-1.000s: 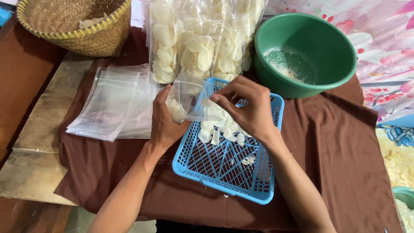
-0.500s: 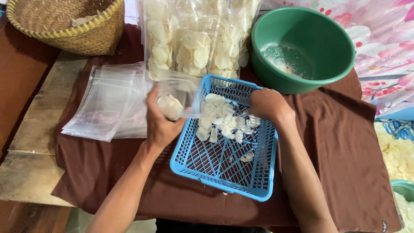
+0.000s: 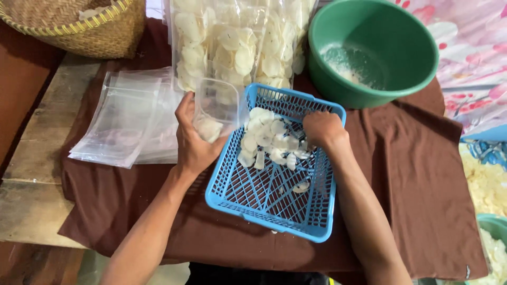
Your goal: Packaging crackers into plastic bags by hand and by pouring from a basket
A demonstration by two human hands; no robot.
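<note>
My left hand (image 3: pixel 193 142) grips a small clear plastic bag (image 3: pixel 217 110) that holds a few pale round chips, its mouth turned toward a blue plastic basket (image 3: pixel 266 203). A pile of white chips (image 3: pixel 266 138) lies in the basket's far half. My right hand (image 3: pixel 323 129) reaches into the basket with fingers curled down onto the chips at the pile's right side. A single chip (image 3: pixel 301 186) lies apart near the basket's middle.
Filled chip bags (image 3: pixel 235 45) stand behind the basket. A stack of empty clear bags (image 3: pixel 129 121) lies left on the brown cloth (image 3: pixel 412 184). A green basin (image 3: pixel 372 50) sits at the back right, a woven basket (image 3: pixel 79 24) at the back left. More chips (image 3: pixel 486 184) lie far right.
My right hand left the bag's mouth and dropped into the basket onto the chips. The left hand keeps hold of the bag, now tilted lower beside the basket.
</note>
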